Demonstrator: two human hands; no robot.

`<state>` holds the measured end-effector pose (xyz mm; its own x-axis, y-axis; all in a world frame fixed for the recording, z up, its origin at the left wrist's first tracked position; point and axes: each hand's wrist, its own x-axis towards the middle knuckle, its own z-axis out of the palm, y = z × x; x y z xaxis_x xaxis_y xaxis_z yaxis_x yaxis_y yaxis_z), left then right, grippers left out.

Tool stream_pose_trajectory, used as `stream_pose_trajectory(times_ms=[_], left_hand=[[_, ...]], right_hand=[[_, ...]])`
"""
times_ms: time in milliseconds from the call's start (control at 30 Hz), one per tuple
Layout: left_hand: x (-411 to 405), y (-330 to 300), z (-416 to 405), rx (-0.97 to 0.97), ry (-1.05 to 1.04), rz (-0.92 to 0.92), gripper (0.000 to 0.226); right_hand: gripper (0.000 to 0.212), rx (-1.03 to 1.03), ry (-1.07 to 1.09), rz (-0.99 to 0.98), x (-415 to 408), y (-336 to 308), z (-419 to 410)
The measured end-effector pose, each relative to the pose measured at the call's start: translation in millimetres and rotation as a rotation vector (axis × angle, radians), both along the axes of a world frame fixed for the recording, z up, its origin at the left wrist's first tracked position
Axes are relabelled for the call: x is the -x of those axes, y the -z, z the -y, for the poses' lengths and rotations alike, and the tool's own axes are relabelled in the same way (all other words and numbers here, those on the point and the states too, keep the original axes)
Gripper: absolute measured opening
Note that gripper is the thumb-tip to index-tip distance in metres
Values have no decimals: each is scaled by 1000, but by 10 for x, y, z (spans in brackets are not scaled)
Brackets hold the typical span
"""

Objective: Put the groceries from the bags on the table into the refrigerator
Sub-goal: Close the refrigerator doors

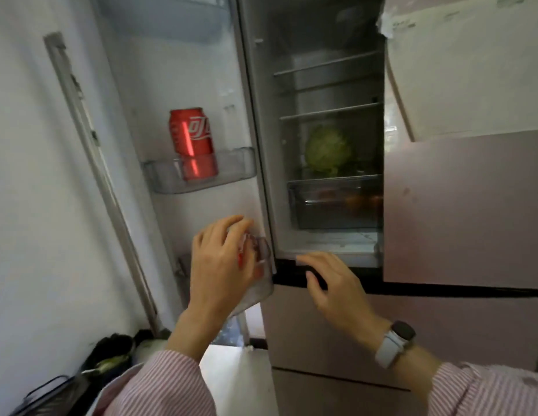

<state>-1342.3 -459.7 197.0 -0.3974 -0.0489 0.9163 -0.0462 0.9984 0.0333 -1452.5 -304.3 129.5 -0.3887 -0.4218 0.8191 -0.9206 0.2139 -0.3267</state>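
Two cans at the open fridge door

One red can [192,144] stands upright in the middle door bin [231,171] of the open left door [159,94]. A second red can [243,256] sits low in the bottom door bin [263,283], mostly hidden; only red patches show between the fingers. Left hand [224,259] is over this bin, fingers curled around the can's top and closed on it. Right hand [330,280] is beside it, fingers spread and holding nothing, fingertips at the dark gap below the fridge [442,220] compartment. A watch [395,343] with a white strap is on the right wrist; both sleeves are pink-striped. Inside, a green cabbage [327,151] rests on the lowest shelf above the clear drawer [336,202]. Orange shapes show in the drawer, too blurred to name. Upper wire shelves [327,66] look bare.
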Motion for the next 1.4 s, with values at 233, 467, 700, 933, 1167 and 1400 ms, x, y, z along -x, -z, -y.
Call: stream_pose_trajectory(times_ms=[233, 467, 700, 933, 1167, 1400], left_hand=[[-1047, -521, 831, -41, -300, -34, 43], [-1131, -520, 1355, -46, -254, 128, 60], [-806, -488, 1445, -48, -121, 137, 73], [-846, -492, 1247, 208, 22, 95, 55], [-636, -690, 1001, 109, -65, 34, 68], [-150, -642, 332, -7, 288, 1, 77]], right_hand=[[48, 32, -61, -252, -819, -1060, 1058], [75, -142, 334, -369, -937, -1299, 1637], [58, -168, 329, -452, -930, -1579, 1473], [41, -2, 288, -343, -779, -1555, 1001], [47, 190, 322, -112, -618, -1433, 548], [50, -37, 317, -322, -611, -1147, 213]])
